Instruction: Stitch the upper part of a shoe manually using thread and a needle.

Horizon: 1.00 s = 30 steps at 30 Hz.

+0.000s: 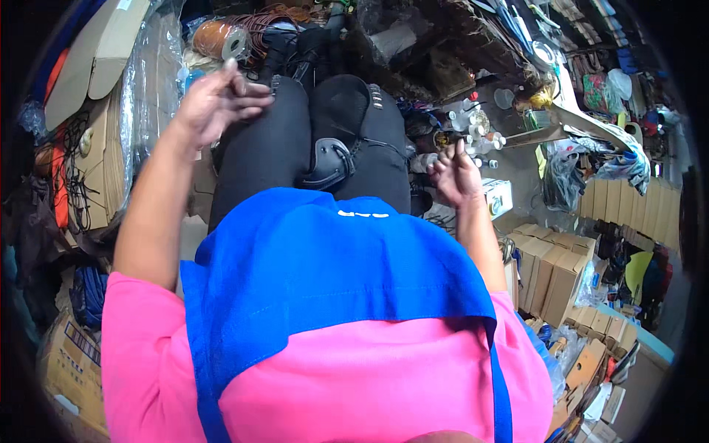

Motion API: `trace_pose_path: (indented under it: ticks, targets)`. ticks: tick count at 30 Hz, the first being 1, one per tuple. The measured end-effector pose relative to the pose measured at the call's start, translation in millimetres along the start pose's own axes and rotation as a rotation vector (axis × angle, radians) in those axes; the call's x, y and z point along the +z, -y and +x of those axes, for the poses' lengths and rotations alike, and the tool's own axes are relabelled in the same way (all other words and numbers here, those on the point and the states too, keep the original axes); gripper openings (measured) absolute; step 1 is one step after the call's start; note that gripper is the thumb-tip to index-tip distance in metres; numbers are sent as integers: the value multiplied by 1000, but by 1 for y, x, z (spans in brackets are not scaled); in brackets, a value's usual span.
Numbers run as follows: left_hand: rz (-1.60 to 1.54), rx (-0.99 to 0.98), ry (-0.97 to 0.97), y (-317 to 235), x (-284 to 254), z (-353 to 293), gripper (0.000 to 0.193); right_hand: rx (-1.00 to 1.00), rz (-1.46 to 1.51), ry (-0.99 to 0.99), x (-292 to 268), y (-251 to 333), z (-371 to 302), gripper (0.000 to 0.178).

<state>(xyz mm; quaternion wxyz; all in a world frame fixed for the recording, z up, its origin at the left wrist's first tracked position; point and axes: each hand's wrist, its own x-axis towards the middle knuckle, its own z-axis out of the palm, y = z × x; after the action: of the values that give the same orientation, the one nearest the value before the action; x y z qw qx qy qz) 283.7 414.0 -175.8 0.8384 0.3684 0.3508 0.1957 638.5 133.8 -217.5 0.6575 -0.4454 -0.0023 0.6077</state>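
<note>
My left hand is raised over my left thigh, a little blurred, its fingers apart and nothing visible in them. My right hand is lifted beside my right thigh. Its fingers are curled, with thumb and forefinger close together; whatever they may pinch is too small to see. Between the hands, a black padded piece with a curved, glossy dark part at its near end lies on my lap, touched by neither hand. A thin dark cord runs from it to the right across my thigh.
A spool of orange thread stands ahead of my left hand. Several small bottles cluster beyond my right hand. Cardboard boxes are stacked at the right, flat cardboard leans at the left, and a shelf piled with things runs along the far right.
</note>
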Motion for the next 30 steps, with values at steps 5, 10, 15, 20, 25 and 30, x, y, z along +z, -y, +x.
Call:
trace_pose_path:
  ticks: [5,10,15,20,25,30]
  targets:
    - [1301,520,-517,-22,-42,-36,28,22,-1253,-290,-72,41,-29,50]
    - [1495,713,45,18,96,-70,41,-287,-1307,65,90,44,-1,71]
    - [1864,610,202,50,127,-58,53,-337,-1914,311,181,29,40,55]
    - [1891,705,157,60,108,-51,43,-210,-1733,352,154,25,53,36]
    - [1907,825,108,49,80,-27,38,-256,-1511,105,148,2,31,31]
    - [1981,962,117,22,70,-5,30,-686,-1554,-10,146,-27,12,27]
